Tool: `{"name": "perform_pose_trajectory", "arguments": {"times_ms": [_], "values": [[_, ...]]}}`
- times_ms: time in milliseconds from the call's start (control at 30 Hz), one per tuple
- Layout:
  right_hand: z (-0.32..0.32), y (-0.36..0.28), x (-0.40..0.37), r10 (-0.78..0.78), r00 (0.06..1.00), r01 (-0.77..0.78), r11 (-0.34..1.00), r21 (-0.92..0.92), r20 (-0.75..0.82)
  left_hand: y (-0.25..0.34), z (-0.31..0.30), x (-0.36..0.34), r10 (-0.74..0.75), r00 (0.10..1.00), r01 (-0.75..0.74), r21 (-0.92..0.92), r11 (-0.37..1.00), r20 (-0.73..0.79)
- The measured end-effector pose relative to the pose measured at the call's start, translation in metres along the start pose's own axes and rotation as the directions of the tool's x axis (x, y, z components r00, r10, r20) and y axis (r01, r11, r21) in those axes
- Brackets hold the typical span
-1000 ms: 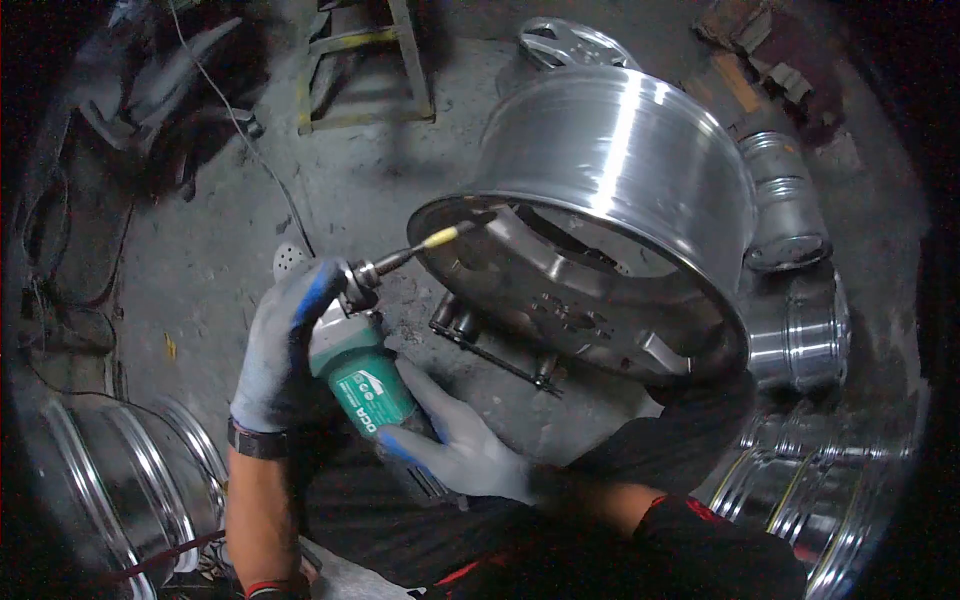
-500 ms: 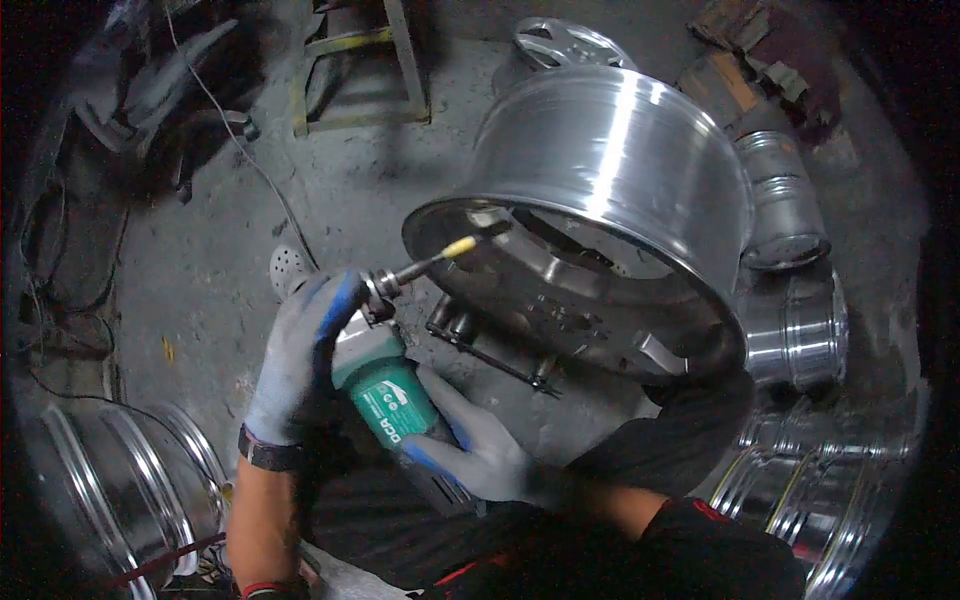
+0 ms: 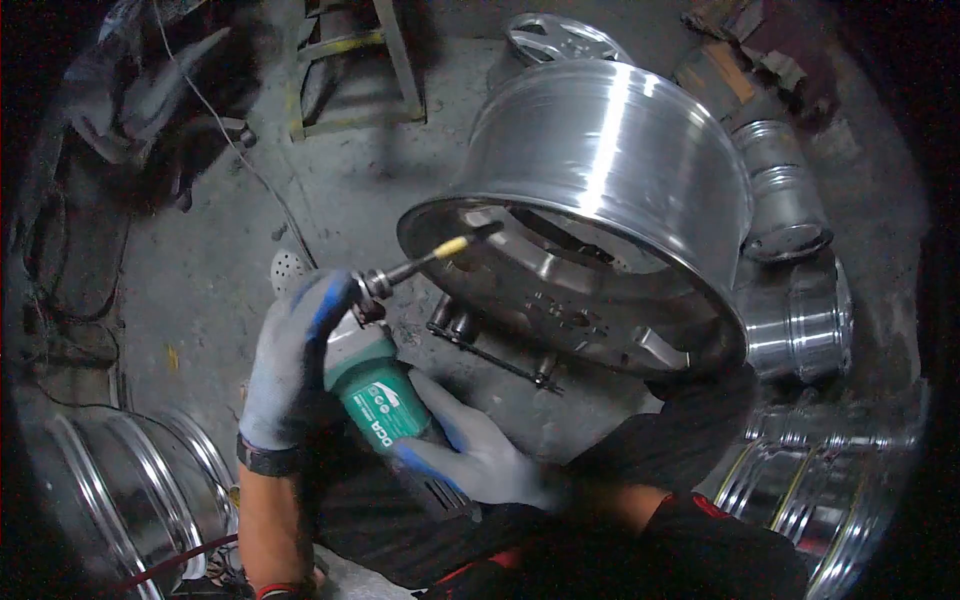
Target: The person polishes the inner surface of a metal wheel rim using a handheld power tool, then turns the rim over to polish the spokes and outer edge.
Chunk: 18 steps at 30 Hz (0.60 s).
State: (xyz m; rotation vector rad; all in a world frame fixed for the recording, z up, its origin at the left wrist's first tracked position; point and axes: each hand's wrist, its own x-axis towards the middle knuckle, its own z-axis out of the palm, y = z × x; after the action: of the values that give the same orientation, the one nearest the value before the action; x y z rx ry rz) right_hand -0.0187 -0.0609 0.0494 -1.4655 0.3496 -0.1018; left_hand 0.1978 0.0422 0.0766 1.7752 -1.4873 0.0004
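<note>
Both my hands wear grey gloves with blue patches and hold a green power grinder [image 3: 368, 400] marked DCA. My left hand [image 3: 290, 365] wraps around its metal head, near the collar. Lower down, my right hand [image 3: 480, 455] grips the body. From the head, a thin shaft [image 3: 420, 265] with a yellow band points up and right. Its dark tip overlaps the near rim of a large aluminium wheel rim [image 3: 610, 140] in this view. The wheel rim is tilted, its spoked face toward me, dark inside with bright patches on the spokes.
Below the wheel rim, a dark metal support [image 3: 490, 352] sticks out. More rims [image 3: 130, 480] stand at the left, and others [image 3: 800, 325] at the right. A metal stand frame [image 3: 350, 125] is on the concrete floor at the back. A cable [image 3: 225, 125] runs down from the upper left.
My hands and the grinder have shifted slightly left in view, and the wheel rim sits a little further left too. My grip on the grinder is the same.
</note>
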Motion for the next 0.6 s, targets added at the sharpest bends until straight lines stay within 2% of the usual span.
{"name": "perform_pose_trajectory", "arguments": {"times_ms": [33, 67, 100, 167, 200, 233, 267, 433, 467, 500, 533, 567, 600], "values": [[-0.001, 0.0, 0.004, -0.013, 1.0, 0.014, 0.995, -0.095, 0.012, -0.001, -0.002, -0.001, 0.007, 1.0, -0.007, 0.002, 1.0, 0.004], [-0.003, -0.001, 0.006, -0.017, 1.0, 0.017, 0.996, -0.093, 0.006, -0.004, -0.002, -0.002, 0.016, 0.999, -0.015, 0.026, 1.0, -0.039], [-0.006, -0.002, 0.008, -0.031, 0.999, 0.036, 0.986, -0.165, 0.028, -0.007, -0.001, -0.004, 0.026, 0.996, -0.022, 0.05, 0.998, -0.081], [-0.009, -0.005, 0.007, -0.046, 0.998, 0.056, 0.97, -0.235, 0.048, -0.012, 0.004, -0.01, 0.01, 0.998, -0.006, 0.069, 0.998, -0.062], [-0.01, -0.007, 0.003, 0.015, 0.999, -0.007, 0.986, -0.166, 0.05, -0.013, 0.012, -0.013, -0.36, 0.933, 0.341, -0.271, 0.9, -0.021], [-0.01, -0.008, -0.002, 0.076, 0.995, -0.07, 0.993, -0.097, 0.057, -0.012, 0.019, -0.015, -0.649, 0.748, 0.605, -0.544, 0.582, 0.139], [-0.01, -0.007, -0.006, 0.077, 0.995, -0.071, 0.993, -0.097, 0.057, 0.007, 0.004, -0.003, -0.025, 1.0, 0.025, 0.064, 0.998, -0.007], [-0.007, 0.002, -0.009, 0.068, 0.997, -0.068, 0.998, -0.003, 0.024, -0.003, 0.009, -0.004, 0.035, 0.999, -0.035, 0.0, 0.999, 0.033], [-0.005, 0.003, -0.005, 0.06, 0.998, -0.06, 0.998, 0.004, 0.022, -0.006, 0.012, -0.008, -0.048, 0.999, 0.048, -0.041, 0.998, -0.015], [-0.004, 0.003, 0.0, -0.029, 1.0, 0.029, 0.996, -0.083, 0.0, -0.008, 0.012, -0.011, -0.132, 0.989, 0.127, -0.086, 0.988, -0.06], [-0.005, 0.003, 0.003, -0.118, 0.993, 0.114, 0.979, -0.172, -0.017, -0.011, 0.005, -0.012, -0.003, 0.997, 0.008, 0.074, 0.997, -0.077], [-0.006, 0.003, 0.005, -0.124, 0.992, 0.118, 0.979, -0.167, -0.023, -0.009, 0.001, -0.007, 0.005, 0.997, 0.001, 0.077, 0.997, -0.071], [-0.008, 0.003, 0.007, -0.134, 0.991, 0.131, 0.977, -0.168, -0.007, -0.006, -0.001, -0.001, -0.422, 0.906, 0.404, -0.331, 0.853, 0.018]]}}
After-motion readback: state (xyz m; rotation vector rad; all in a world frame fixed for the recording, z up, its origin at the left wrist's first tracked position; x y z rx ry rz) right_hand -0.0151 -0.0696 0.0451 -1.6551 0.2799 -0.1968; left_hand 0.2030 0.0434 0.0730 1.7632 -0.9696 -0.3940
